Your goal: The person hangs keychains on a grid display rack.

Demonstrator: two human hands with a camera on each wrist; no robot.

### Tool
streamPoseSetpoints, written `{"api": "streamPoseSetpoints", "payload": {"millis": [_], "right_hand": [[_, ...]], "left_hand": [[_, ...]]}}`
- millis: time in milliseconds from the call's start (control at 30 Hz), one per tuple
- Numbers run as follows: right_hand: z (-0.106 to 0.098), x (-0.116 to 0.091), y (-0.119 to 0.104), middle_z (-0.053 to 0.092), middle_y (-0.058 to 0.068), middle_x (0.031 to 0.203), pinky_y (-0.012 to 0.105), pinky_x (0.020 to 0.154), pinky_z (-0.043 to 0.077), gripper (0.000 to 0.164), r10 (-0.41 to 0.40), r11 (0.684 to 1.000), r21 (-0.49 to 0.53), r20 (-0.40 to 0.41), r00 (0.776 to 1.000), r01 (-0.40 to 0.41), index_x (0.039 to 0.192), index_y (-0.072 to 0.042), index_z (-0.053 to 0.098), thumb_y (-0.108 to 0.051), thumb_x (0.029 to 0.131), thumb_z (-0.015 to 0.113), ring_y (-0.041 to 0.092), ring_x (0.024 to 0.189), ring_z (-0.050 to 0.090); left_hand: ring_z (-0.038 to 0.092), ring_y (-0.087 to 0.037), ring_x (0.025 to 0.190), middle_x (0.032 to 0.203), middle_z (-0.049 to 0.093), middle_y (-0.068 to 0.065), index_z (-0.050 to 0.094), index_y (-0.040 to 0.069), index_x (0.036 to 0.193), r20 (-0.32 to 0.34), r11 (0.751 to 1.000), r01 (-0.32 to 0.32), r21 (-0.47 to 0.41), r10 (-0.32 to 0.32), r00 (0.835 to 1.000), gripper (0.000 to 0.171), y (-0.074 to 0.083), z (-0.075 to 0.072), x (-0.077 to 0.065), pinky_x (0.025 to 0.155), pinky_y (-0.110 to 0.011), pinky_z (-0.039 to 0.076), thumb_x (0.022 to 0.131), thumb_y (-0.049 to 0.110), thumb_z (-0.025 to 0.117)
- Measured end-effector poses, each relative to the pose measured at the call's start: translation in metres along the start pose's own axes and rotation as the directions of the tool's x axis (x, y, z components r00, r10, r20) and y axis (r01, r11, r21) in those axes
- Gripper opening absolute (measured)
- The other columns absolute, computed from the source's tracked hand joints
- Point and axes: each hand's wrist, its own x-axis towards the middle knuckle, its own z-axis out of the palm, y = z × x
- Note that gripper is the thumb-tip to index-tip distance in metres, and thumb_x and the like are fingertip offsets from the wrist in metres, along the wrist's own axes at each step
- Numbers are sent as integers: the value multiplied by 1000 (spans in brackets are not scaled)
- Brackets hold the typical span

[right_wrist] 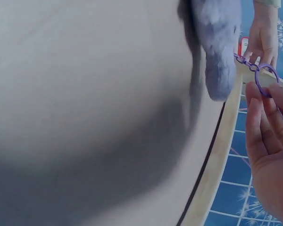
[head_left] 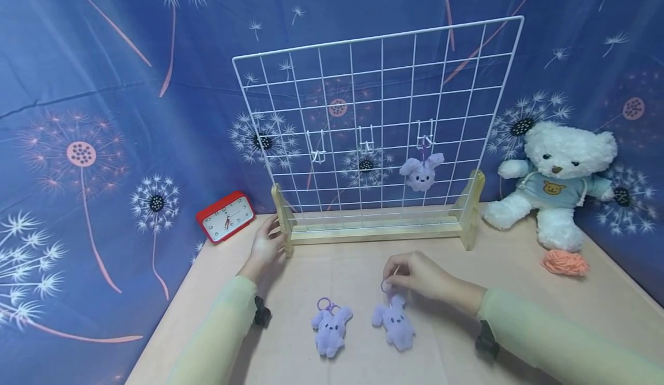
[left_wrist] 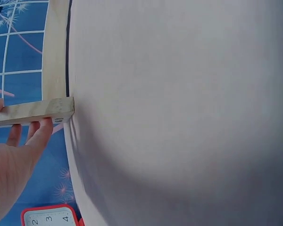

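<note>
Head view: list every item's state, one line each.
Left hand, gripping wooden upright
Right hand, pinching keychain ring
Held plush keychain, ring pinched
Left plush keychain, lying face up
Hanging plush keychain, on right hook
Left hook, bare
Middle hook, bare
Grid rack, standing upright
Red clock, standing
White teddy bear, seated
Orange yarn, bundled

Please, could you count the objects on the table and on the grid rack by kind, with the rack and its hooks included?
Purple plush keychains: 3
White wire hooks: 3
Grid rack with wooden stand: 1
Red analog clock: 1
White teddy bear: 1
Orange yarn bundle: 1
Total: 10
</note>
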Motion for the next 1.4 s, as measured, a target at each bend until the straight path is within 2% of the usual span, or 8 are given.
{"api": "streamPoseSetpoints", "payload": {"millis": [333,567,1067,1400], "right_hand": [[-8,14,-15,75,0,85,27,71,58,10,-36,999,8,-43,998,37,88,-12,73,-4,88,78,18,75,71],[-16,21,-22,74,0,87,28,72,60,8,-47,999,-31,-77,996,44,90,-12,72,-5,89,77,15,77,71],[-40,42,-45,74,10,92,28,74,60,7,-116,993,-10,-108,987,116,92,-2,71,5,91,72,24,81,73],[-60,54,-66,74,6,89,28,70,61,10,-198,976,-134,-205,959,173,89,-6,72,3,89,75,20,79,73]], "left_hand": [[48,-50,130,150,42,-31,36,1,156,-10,1000,-2,21,2,1000,63,-2,0,1,103,-57,47,97,-10,55],[46,-50,132,151,42,-30,36,1,156,-7,1000,-8,26,9,1000,62,-2,3,5,104,-56,47,98,-7,56],[47,-51,131,150,43,-31,35,0,156,-19,1000,-2,28,2,1000,63,2,2,-1,106,-58,44,98,-10,56],[47,-52,131,149,43,-32,34,-1,156,-23,999,-6,39,7,1000,63,-2,0,2,106,-58,44,98,-9,56]]}}
